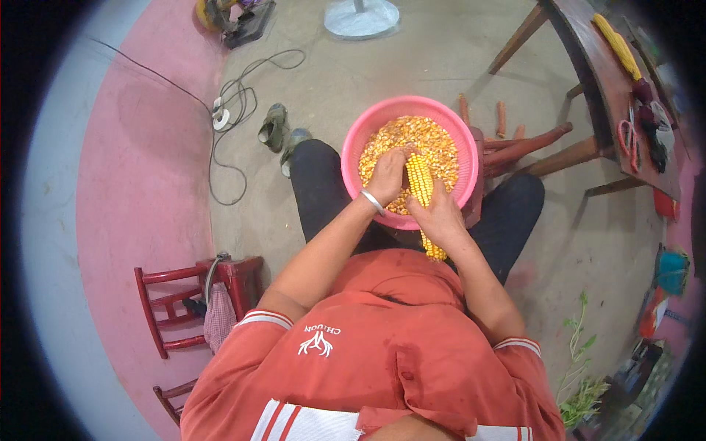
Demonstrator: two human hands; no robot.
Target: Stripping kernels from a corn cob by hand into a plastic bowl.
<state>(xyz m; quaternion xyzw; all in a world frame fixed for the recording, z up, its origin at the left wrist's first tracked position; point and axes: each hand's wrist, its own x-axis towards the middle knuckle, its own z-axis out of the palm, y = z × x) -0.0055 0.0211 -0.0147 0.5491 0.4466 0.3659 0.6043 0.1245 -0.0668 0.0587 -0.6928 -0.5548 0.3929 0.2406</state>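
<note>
A yellow ear of corn (420,179) slants over a pink plastic basket (409,102) between my knees. My right hand (439,212) is wrapped around its middle, and the lower end (433,246) sticks out toward my belly. Close against the upper part of the ear is my left hand (388,172), with a silver bracelet (373,202) on the wrist. Its fingers curl downward and are partly hidden, so what they hold cannot be made out. Loose corn kernels (436,138) cover the bottom of the basket, under both hands.
Beside the basket is a dark red wooden stool (474,204); bare cobs (501,118) lie beyond it. A wooden table (593,71) at right holds another ear (616,47) and scissors (629,138). Shoes (273,128), a cable (242,82) and a red chair (171,308) are at left.
</note>
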